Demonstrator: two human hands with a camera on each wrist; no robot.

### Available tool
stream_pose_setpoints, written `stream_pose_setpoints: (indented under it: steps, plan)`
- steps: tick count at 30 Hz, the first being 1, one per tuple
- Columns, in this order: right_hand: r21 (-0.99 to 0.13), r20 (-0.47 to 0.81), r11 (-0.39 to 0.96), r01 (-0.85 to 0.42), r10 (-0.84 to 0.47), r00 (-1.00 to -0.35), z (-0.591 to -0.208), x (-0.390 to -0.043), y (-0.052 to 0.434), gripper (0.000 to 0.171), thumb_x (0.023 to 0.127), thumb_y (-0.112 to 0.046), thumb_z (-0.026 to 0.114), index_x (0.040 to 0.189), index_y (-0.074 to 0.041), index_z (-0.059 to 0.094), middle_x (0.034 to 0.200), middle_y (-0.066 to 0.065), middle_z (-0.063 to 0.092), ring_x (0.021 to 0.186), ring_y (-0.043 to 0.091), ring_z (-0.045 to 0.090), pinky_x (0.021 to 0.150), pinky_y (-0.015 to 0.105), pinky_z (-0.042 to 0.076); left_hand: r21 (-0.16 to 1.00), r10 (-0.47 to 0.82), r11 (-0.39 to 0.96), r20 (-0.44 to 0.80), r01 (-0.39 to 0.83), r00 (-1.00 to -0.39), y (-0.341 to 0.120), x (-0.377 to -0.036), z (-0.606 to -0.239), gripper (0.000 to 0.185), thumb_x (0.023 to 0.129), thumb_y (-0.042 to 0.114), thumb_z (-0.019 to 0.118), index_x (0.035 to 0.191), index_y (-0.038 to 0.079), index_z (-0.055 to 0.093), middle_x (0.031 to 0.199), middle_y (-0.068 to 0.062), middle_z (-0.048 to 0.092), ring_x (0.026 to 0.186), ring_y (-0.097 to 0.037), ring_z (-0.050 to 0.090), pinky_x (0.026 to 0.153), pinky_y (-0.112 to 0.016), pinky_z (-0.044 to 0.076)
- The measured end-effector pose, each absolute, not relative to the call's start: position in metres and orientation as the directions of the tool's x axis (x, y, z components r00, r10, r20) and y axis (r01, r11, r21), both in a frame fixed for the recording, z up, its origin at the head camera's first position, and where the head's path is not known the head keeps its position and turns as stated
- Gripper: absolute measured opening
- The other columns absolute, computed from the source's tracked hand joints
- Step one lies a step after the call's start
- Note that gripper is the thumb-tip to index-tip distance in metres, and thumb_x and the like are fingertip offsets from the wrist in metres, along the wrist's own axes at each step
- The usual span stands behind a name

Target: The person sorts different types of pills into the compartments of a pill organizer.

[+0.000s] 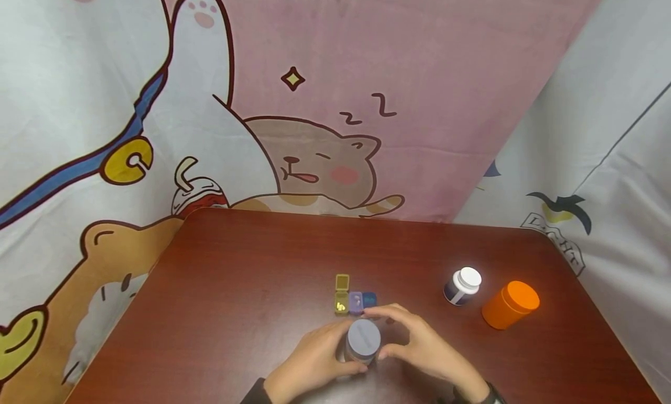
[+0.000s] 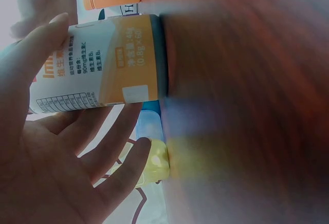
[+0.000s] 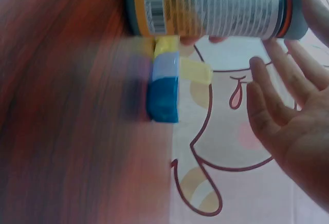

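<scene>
A bottle [image 1: 363, 340] with a grey-blue cap stood upright on the table [image 1: 236, 287], near its front edge and just in front of the pill box [image 1: 355, 302]. The left hand [image 1: 313, 360] curled round the bottle's left side, fingers on the label, while the right hand [image 1: 419, 346] arched over the right side; in the right wrist view its fingers [image 3: 277, 93] looked spread and only near the cap, so I could not tell whether it was actually gripping. This seemed to be the step of steadying the bottle so its cap could be worked; the next move would likely call for a firm hold from the left hand and the right fingers closing round the cap rim. The pill box had its yellow lid [image 1: 342, 282] flipped up, with something yellowish inside. A white-capped bottle [image 1: 462, 286] and an orange bottle [image 1: 510, 304] stood well apart to the right. The cap's seam was hidden by the fingers in the head view, both wrist views were heavily blurred over the table, and the label text was too small to read.
</scene>
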State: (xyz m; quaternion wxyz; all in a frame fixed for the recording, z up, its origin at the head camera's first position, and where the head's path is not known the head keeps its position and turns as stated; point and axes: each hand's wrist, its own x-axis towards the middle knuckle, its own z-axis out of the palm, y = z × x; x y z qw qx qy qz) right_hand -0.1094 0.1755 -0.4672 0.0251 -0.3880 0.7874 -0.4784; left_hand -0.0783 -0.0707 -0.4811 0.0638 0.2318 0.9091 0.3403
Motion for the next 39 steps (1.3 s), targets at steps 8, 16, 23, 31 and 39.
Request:
stream_pose_setpoints:
  steps: [8, 16, 23, 31, 39]
  plan:
    - [-0.763, 0.356, 0.240, -0.600, -0.618, -0.701, -0.466, -0.110, 0.174, 0.059, 0.083, -0.011, 0.083, 0.139, -0.013, 0.064, 0.127, 0.006, 0.071, 0.109, 0.017, 0.065, 0.094, 0.031, 0.056, 0.640, 0.464, 0.665, 0.049, 0.384, -0.885, -0.071, -0.078, -0.482, 0.063, 0.082, 0.046, 0.088, 0.135, 0.021, 0.065, 0.127, 0.005, 0.073, 0.115, -0.013, 0.069, 0.094, -0.039, 0.059]
    - [-0.749, 0.341, 0.280, -0.601, -0.615, -0.711, -0.463, -0.102, 0.165, 0.059, 0.083, -0.021, 0.085, 0.139, -0.016, 0.065, 0.128, 0.002, 0.070, 0.117, 0.011, 0.063, 0.103, 0.027, 0.052, 0.639, 0.476, 0.658, 0.056, 0.398, -0.877, -0.071, -0.078, -0.482, 0.067, 0.084, 0.048, 0.085, 0.141, 0.021, 0.061, 0.133, 0.002, 0.071, 0.118, -0.017, 0.069, 0.095, -0.043, 0.060]
    - [-0.732, 0.362, 0.306, -0.608, -0.581, -0.729, -0.466, -0.095, 0.155, 0.065, 0.079, -0.023, 0.088, 0.139, -0.019, 0.065, 0.133, -0.001, 0.067, 0.123, 0.009, 0.060, 0.107, 0.024, 0.049, 0.625, 0.475, 0.670, 0.054, 0.401, -0.878, -0.071, -0.079, -0.483, 0.069, 0.086, 0.052, 0.083, 0.142, 0.020, 0.060, 0.134, 0.001, 0.071, 0.118, -0.018, 0.069, 0.094, -0.043, 0.060]
    - [-0.567, 0.484, 0.469, -0.677, -0.476, -0.735, -0.465, -0.085, 0.139, 0.070, 0.067, -0.025, 0.097, 0.131, -0.018, 0.069, 0.121, -0.012, 0.066, 0.112, 0.008, 0.057, 0.095, 0.026, 0.052, 0.615, 0.467, 0.681, 0.056, 0.399, -0.882, -0.071, -0.078, -0.482, 0.072, 0.086, 0.055, 0.081, 0.143, 0.018, 0.060, 0.133, -0.001, 0.072, 0.118, -0.021, 0.070, 0.094, -0.045, 0.060]
    - [-0.365, 0.606, 0.625, -0.690, -0.403, -0.686, -0.466, -0.079, 0.129, 0.067, 0.065, -0.044, 0.096, 0.122, -0.018, 0.072, 0.099, -0.015, 0.056, 0.092, 0.004, 0.049, 0.081, 0.022, 0.041, 0.621, 0.456, 0.685, 0.041, 0.380, -0.889, -0.069, -0.077, -0.481, 0.069, 0.082, 0.047, 0.086, 0.141, 0.021, 0.062, 0.130, 0.000, 0.073, 0.118, -0.022, 0.070, 0.095, -0.047, 0.060]
